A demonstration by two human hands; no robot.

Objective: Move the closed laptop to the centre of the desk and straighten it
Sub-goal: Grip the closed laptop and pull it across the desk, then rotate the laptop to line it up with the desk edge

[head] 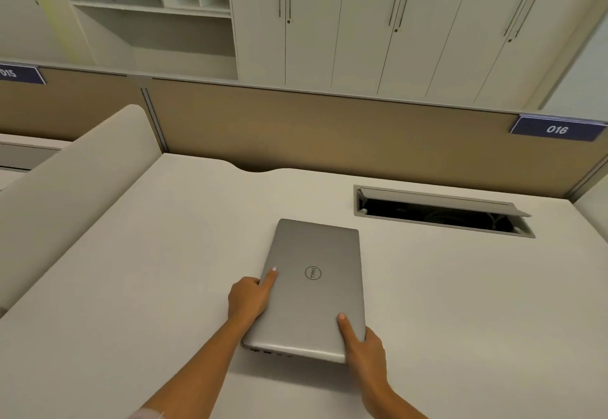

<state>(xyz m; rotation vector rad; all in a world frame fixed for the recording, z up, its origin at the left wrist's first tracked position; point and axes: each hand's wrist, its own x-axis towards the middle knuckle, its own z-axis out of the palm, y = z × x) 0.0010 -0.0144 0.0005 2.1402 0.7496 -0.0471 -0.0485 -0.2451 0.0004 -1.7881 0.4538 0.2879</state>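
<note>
A closed silver laptop point(316, 290) with a round logo on its lid lies on the pale desk point(148, 287), near the middle, with a short side toward me and its ports on the near edge. My left hand point(250, 297) grips its left long edge, thumb on the lid. My right hand point(365, 346) holds the near right corner, thumb lying on the lid. Whether the laptop's near end is raised off the desk I cannot tell.
An open cable hatch point(441, 211) is sunk into the desk to the back right of the laptop. A tan partition point(329, 132) with a blue tag reading 016 point(556, 129) bounds the far edge. A low cream divider point(75, 182) borders the left side.
</note>
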